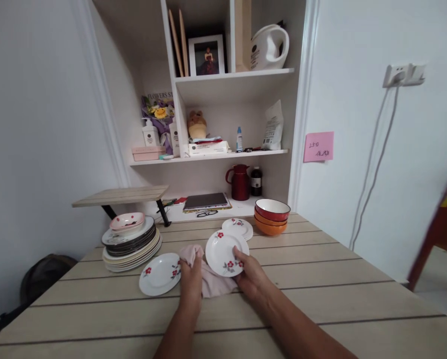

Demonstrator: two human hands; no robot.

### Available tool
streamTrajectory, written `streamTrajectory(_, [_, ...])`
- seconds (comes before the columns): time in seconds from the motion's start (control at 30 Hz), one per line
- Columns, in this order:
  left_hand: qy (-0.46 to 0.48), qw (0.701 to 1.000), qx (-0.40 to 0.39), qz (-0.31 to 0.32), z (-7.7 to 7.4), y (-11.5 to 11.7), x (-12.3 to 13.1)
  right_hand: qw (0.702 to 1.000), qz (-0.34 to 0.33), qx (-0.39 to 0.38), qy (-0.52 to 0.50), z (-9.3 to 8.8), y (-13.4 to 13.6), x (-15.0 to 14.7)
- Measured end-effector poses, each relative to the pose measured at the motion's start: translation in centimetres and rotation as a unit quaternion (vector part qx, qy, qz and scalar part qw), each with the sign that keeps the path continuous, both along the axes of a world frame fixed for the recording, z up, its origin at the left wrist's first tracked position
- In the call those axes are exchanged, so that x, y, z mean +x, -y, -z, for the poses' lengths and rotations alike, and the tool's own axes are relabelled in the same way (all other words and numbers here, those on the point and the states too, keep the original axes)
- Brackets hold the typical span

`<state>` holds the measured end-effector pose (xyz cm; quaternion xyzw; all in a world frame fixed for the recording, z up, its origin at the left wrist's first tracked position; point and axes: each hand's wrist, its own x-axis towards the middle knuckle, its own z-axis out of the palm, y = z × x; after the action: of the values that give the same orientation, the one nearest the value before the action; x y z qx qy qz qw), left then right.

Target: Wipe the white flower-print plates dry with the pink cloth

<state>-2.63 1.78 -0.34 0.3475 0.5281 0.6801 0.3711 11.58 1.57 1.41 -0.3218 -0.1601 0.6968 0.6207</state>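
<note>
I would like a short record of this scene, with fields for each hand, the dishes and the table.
left hand: the left hand grips a pink cloth
right hand: the right hand holds a floral plate, tilted up
cloth: lies under the held plate
plate on table: a second floral plate lies flat to the left
small plates: a short stack behind
plate stack: a tall pile with a pink dish on top
bowls: nested red and orange bowls
table: pale wooden slats

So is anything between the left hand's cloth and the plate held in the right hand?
Nothing visible. The right hand holds the plate tilted up by its edge, and the pink cloth in the left hand lies right against the plate's lower rim.
</note>
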Motion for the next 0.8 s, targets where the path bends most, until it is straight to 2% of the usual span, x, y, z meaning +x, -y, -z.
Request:
streamTrajectory(0.1, [-0.019, 0.999, 0.034, 0.005, 0.3, -0.1, -0.2, 0.998, 0.036, -0.012, 0.04, 0.1, -0.4, 0.7])
streamTrajectory(0.2, [-0.099, 0.989, 0.112, -0.011, 0.3, 0.0, 0.1, 0.995, 0.044, -0.024, 0.091, 0.2, -0.5, 1.0])
streamTrajectory(0.27, [-0.165, 0.975, 0.15, -0.016, 0.2, 0.3, 0.5, 0.994, 0.032, -0.01, 0.107, 0.3, -0.4, 0.9])
streamTrajectory(0.37, [-0.262, 0.95, 0.168, 0.024, 0.2, 0.6, 1.1, 0.996, -0.002, 0.007, 0.093, 0.2, -0.1, 0.5])
streamTrajectory(0.47, [-0.319, 0.931, 0.17, 0.046, 0.3, 0.5, 1.2, 0.998, -0.011, -0.014, 0.063, -0.1, 0.3, 0.1])
streamTrajectory(0.63, [-0.312, 0.932, 0.184, 0.017, 0.9, -0.2, 0.4, 0.998, 0.0, -0.035, 0.049, -0.8, 0.4, 0.2])
streamTrajectory(0.8, [-0.433, 0.88, 0.184, -0.061, 0.6, -0.1, 0.1, 0.998, 0.011, -0.04, 0.047, -1.2, 0.1, 0.5])
